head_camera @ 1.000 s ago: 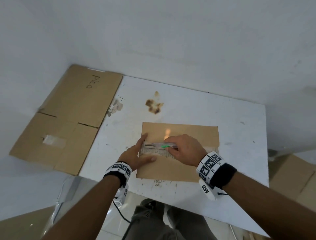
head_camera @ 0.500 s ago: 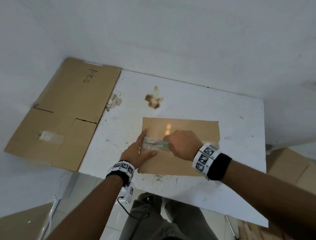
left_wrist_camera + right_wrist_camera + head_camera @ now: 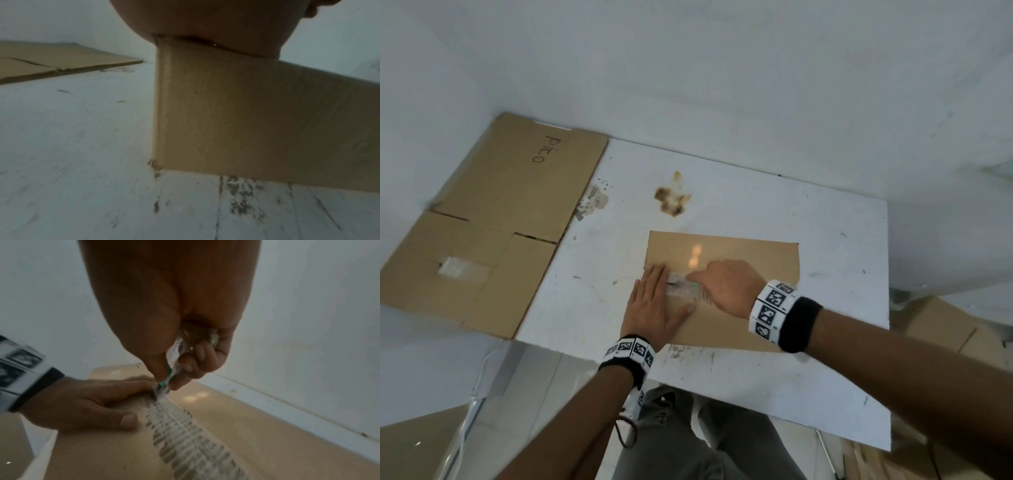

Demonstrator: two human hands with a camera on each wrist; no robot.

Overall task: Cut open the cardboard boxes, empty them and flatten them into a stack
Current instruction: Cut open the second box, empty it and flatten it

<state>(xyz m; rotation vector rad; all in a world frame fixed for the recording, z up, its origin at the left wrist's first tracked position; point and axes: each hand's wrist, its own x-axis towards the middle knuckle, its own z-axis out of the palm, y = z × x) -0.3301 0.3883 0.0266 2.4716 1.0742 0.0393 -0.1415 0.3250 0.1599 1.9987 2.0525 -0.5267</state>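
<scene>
A brown cardboard box (image 3: pixel 750 253) lies on the white table (image 3: pixel 808 383), its top seam covered by clear printed tape (image 3: pixel 688 291). My right hand (image 3: pixel 726 284) grips a small clear cutter with a green part (image 3: pixel 166 381), its tip on the tape near the box's left end. My left hand (image 3: pixel 654 305) lies flat with straight fingers on the box's left edge, just beside the blade. In the left wrist view the box's side wall (image 3: pixel 236 113) shows under my palm.
A large flattened cardboard sheet (image 3: pixel 493 219) marked "Pico" lies off the table's left side. More brown boxes (image 3: pixel 948 325) sit on the floor at the right. The table has a brown stain (image 3: pixel 671 202) behind the box. White walls close in behind.
My right hand has drawn the cutter leftward along the taped seam toward the box's left end. My left hand has flattened its fingers over the left edge.
</scene>
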